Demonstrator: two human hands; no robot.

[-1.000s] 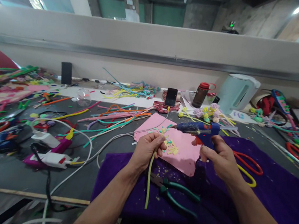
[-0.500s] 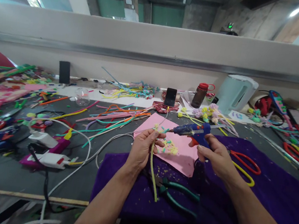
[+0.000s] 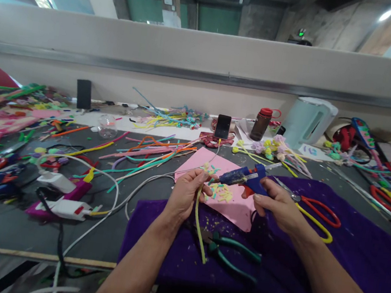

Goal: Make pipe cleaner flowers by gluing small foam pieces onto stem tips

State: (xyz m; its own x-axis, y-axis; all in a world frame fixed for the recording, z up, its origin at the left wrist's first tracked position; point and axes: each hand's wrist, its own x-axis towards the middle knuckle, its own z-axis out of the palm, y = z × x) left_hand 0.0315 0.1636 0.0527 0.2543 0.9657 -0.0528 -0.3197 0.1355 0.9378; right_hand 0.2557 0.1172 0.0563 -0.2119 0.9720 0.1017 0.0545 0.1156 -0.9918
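My left hand pinches a pale yellow-green pipe cleaner near its top; the long stem hangs down over the purple cloth. In my right hand is a blue hot glue gun with a clear glue stick at its back. The gun's nozzle points left, close by my left fingertips; whether it touches the pipe cleaner I cannot tell. Beneath the gun lies a pink sheet with small yellow and teal cut pieces. Green-handled pliers rest on the purple cloth below my hands.
Red-and-yellow-handled scissors lie right of my right hand. Behind stand a phone, a brown bottle and a pale green kettle. Loose pipe cleaners spread left of the pink sheet. A white cable and power strips sit at left.
The glue gun in my right hand has moved slightly left and down, with its nozzle nearer my left fingers. The left hand has barely moved. More of the scissors now shows.
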